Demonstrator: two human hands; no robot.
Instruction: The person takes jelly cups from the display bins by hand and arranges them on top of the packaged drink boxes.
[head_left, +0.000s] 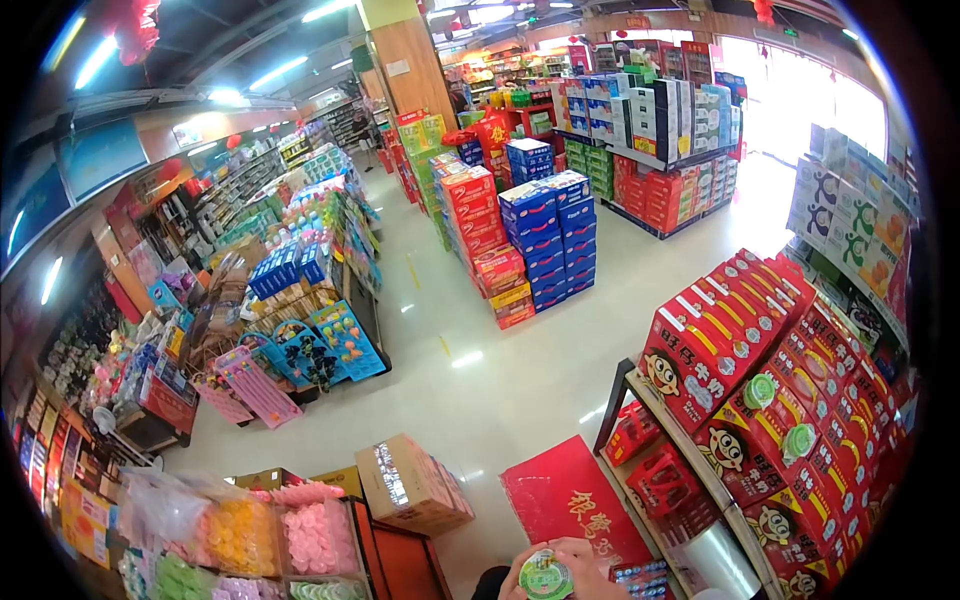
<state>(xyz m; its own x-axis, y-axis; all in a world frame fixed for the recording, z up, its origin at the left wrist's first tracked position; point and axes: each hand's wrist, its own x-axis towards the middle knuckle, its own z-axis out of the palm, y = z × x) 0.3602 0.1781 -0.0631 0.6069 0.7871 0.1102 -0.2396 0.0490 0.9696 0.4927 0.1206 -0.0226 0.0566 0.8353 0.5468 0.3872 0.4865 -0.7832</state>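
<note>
At the bottom edge, a small round cup with a green and white lid [545, 575] sits between my two hands, lid facing up. My left hand [512, 582] closes round its left side. Fingers of my right hand [590, 572] wrap its far and right side. Two similar green-lidded cups rest on the stacked red milk cartons to the right: one upper cup [760, 391] and one lower cup [799, 441]. A large red box with gold characters [575, 495] lies just beyond my hands.
Red milk cartons [725, 325] fill a shelf on the right. A brown cardboard box [410, 485] stands left of the aisle, beside bins of wrapped sweets [240, 535]. Blue cartons [545, 240] are stacked ahead on the pale floor [440, 350].
</note>
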